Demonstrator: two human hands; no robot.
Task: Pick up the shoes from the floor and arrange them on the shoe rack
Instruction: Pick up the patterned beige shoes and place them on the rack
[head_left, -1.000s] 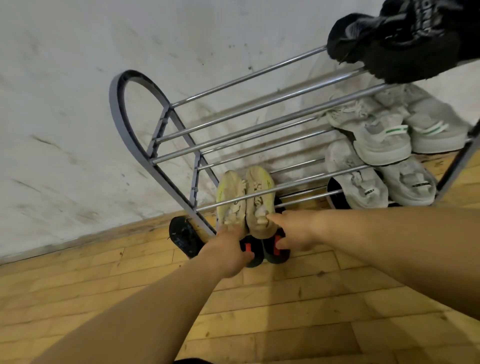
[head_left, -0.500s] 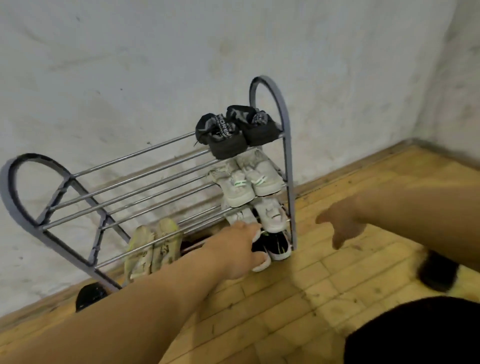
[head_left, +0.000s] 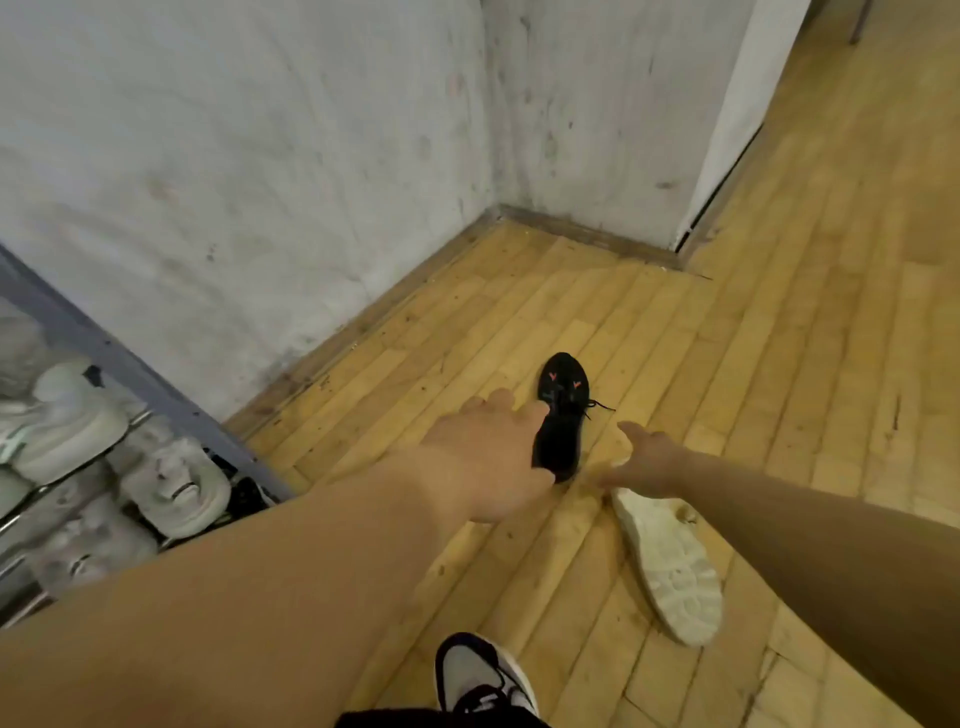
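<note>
A black shoe (head_left: 563, 410) with orange marks and a loose lace lies on the wooden floor, toe pointing away. My left hand (head_left: 488, 457) reaches out just left of it, fingers spread, covering part of its heel side. My right hand (head_left: 647, 457) hovers open to the shoe's right, above the toe end of a white shoe (head_left: 670, 566) that lies sole up. The grey shoe rack (head_left: 156, 384) stands at the left edge with several pale sneakers (head_left: 171, 483) on its rails.
A grey-and-black sneaker (head_left: 483, 675) shows at the bottom middle, next to a dark cloth edge. White walls meet in a corner (head_left: 493, 208) behind the shoes. A door edge (head_left: 727, 145) stands at the upper right, with open floor beyond.
The view has swung right, away from the rack toward the floor corner. Both hands left the rack and now stretch toward the black shoe and the white shoe.
</note>
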